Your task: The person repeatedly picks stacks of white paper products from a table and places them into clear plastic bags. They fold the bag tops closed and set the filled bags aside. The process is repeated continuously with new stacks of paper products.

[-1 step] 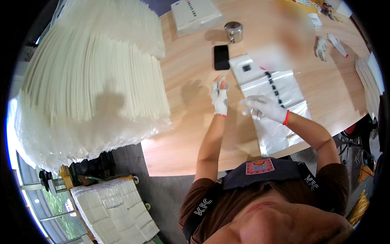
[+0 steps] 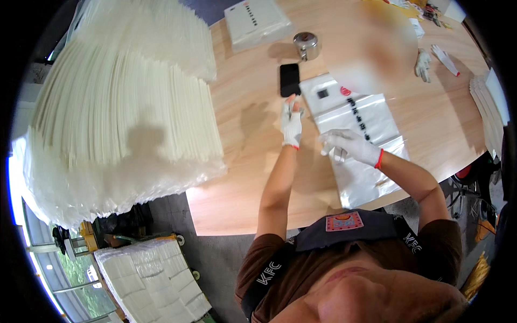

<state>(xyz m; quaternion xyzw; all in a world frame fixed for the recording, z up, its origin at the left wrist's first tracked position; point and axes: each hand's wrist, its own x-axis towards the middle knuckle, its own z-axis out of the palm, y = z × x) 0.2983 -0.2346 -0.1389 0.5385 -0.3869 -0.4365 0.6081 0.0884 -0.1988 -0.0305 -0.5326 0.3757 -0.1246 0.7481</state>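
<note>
Two gloved hands work above a pale wooden surface (image 2: 242,202). The printed plastic bag (image 2: 383,116), translucent with dark lettering, lies flat on the right half of the surface, in front of the wearer; whether it is one layer or several cannot be told. Its long axis runs from near right to far left, and the row of lettering follows roughly the same line. The far end, marked by a dark square, points toward the smartphone (image 2: 290,79); the near end reaches the surface's near edge.

Right hand (image 2: 351,146): over the bag's left side, fingers directed left and bent; whether its grip is apart or together cannot be told. Left hand (image 2: 292,123): left of the bag, fingers directed away from the wearer and curled, just beside the phone's near end; the state of its grip likewise cannot be told.

Surroundings: a lidded metal mug (image 2: 306,47) stands beyond the phone; a stack of printed bags (image 2: 259,24) lies at the far side; a tall pile of whitish sheets (image 2: 124,102) fills the left; two work gloves (image 2: 423,65) rest far right.
</note>
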